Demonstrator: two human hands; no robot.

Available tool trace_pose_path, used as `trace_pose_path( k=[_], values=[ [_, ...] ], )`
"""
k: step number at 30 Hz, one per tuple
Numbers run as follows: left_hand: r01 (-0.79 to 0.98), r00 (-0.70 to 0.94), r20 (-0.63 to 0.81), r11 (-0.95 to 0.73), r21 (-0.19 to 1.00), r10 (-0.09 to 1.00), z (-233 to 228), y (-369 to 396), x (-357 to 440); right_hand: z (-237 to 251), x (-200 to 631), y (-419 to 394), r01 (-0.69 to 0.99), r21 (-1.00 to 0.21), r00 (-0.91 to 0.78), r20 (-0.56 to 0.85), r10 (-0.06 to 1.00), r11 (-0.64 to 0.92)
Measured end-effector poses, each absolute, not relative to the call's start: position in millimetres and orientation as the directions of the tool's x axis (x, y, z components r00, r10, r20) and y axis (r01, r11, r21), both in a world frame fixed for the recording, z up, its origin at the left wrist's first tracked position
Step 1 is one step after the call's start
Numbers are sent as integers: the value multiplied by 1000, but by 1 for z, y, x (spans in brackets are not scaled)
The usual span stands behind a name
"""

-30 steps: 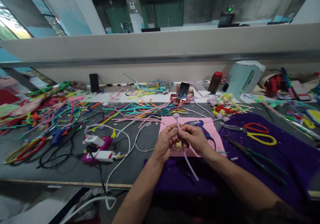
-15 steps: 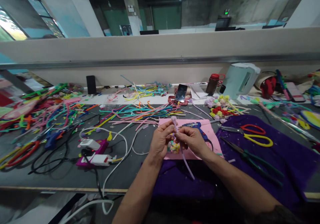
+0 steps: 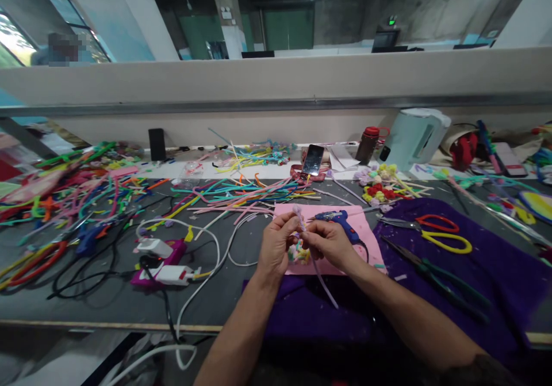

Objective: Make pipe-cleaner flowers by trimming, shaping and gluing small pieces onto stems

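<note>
Between my two hands is a lilac pipe cleaner (image 3: 324, 289), its top end bunched into a small fluffy knot and its tail hanging down to the right. My left hand (image 3: 278, 242) pinches it just below the knot. The fingers of my right hand (image 3: 328, 239) are closed on it slightly lower, close beside the left fingertips. Under the hands lies a pink sheet (image 3: 366, 236), with small pastel pieces (image 3: 298, 253) partly hidden by my fingers. A blue glue gun (image 3: 342, 219) rests on the sheet behind my right hand.
Scissors (image 3: 444, 233) and pliers (image 3: 435, 271) lie on a purple cloth (image 3: 509, 271) at right. Loose pipe cleaners (image 3: 241, 196) cover the back. A power strip (image 3: 172, 259) with cables sits left. A phone (image 3: 313, 160), bottle (image 3: 367, 144) and kettle (image 3: 416, 138) stand behind.
The knot has tipped slightly to the left and lower, and the pipe cleaner's tail has swung slightly right. Both hands keep their pinch. A person's head has appeared beyond the partition at far left.
</note>
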State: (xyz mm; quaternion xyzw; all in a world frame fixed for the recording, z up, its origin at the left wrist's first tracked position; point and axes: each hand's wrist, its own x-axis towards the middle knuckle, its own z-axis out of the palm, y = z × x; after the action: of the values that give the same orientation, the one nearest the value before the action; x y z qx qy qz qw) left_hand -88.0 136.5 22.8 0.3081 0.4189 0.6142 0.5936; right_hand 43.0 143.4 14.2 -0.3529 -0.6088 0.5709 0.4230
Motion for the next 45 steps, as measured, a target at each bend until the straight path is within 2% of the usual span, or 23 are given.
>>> trace_pose_path(
  k=[10, 19, 25, 41, 45],
  values=[
    [-449, -154, -111, 30, 893, 982, 19, 135, -88, 9, 41, 144, -15, -995, -399, 99, 912, 102],
    [-428, -135, -79, 13, 904, 988, 16, 136, -89, 8, 41, 143, -13, -992, -404, 117, 907, 122],
    [-449, -134, -104, 33, 893, 986, 15, 136, -89, 11, 40, 141, -4, -994, -404, 102, 909, 110],
    [-462, -112, -108, 45, 886, 988, 6, 136, -88, 4, 41, 143, 63, -977, -421, 158, 893, 202],
    [-455, -139, -129, 53, 889, 982, 2, 136, -86, 10, 43, 144, 35, -986, -403, 137, 905, 164]
  ],
)
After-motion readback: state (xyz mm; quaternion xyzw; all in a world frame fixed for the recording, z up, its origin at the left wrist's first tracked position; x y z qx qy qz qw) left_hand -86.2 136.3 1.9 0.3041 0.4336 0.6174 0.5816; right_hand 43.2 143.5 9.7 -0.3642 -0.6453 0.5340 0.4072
